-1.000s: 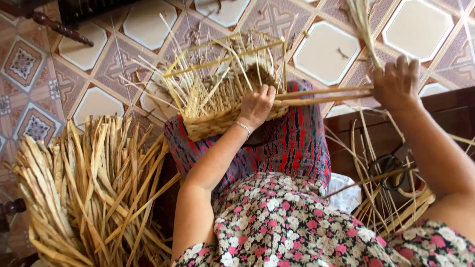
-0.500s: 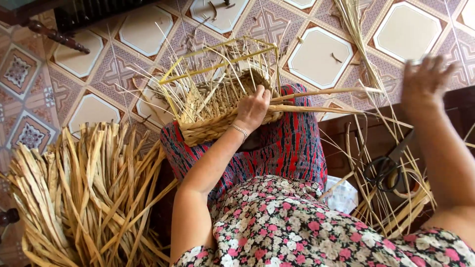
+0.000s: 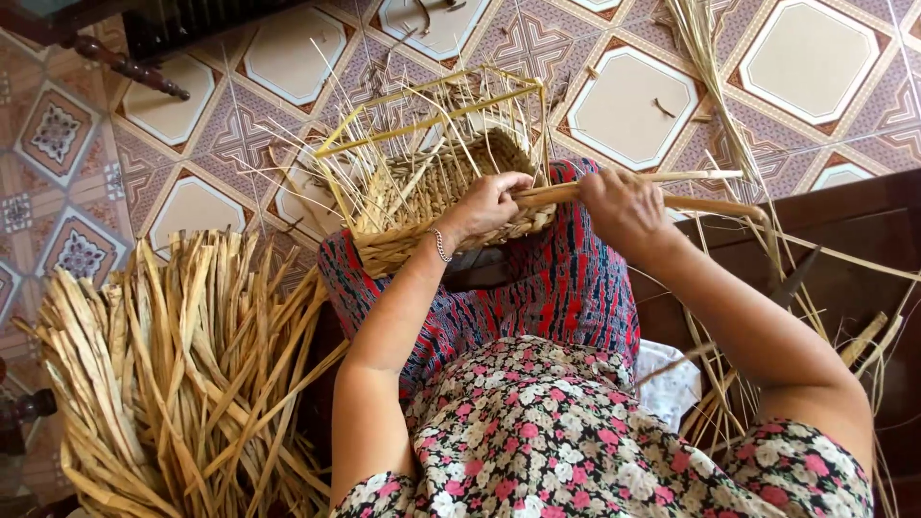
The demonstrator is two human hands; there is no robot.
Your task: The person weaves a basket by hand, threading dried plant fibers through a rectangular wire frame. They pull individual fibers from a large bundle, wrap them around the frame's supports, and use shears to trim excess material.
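Note:
A half-woven straw basket (image 3: 422, 192) on a yellow wire frame rests on my knees, with loose straw ends sticking up from it. My left hand (image 3: 487, 203), a thin bracelet on its wrist, presses against the basket's near right rim and pinches a flat dried straw strand (image 3: 691, 201). My right hand (image 3: 619, 206) is closed on the same strand just to the right, and the strand runs out past it toward the right.
A big bundle of dried straw leaves (image 3: 182, 374) lies at my left on the patterned tile floor (image 3: 633, 105). More loose strands (image 3: 739, 384) lie at my right over a dark wooden surface (image 3: 854, 249). A dark wooden leg (image 3: 125, 67) stands at top left.
My right hand has come in from far right, where it was raised and open, and now grips the strand close beside the left hand. The left hand stayed on the basket.

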